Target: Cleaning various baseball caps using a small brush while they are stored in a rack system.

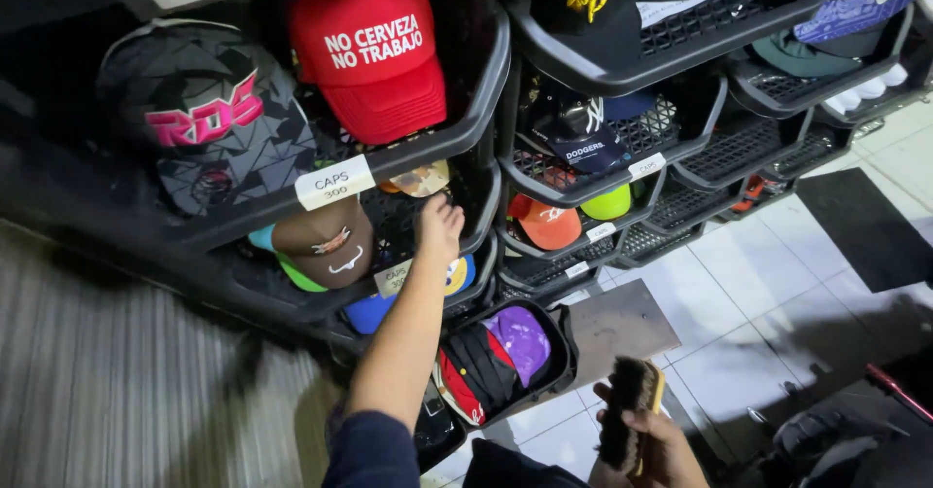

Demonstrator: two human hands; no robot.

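My left hand point(438, 226) reaches up into a black plastic crate point(486, 206) on the second tier of a stack; its fingers are hidden inside, next to a brown cap point(330, 245) and a tan patterned cap point(420, 179). Whether it grips anything cannot be told. My right hand point(661, 444) is low at the bottom edge, closed around a wooden brush with dark bristles point(627, 415). A red cap point(369, 51) and a grey cap with pink lettering point(209, 119) sit in the crate above.
Stacked black crates point(622, 70) hold more caps: dark blue point(583, 143), orange point(546, 224), lime green point(608, 202), purple point(520, 337). White price labels hang on crate rims. A tiled floor point(768, 294) lies at right with a dark mat point(860, 226) and a grey board point(617, 323).
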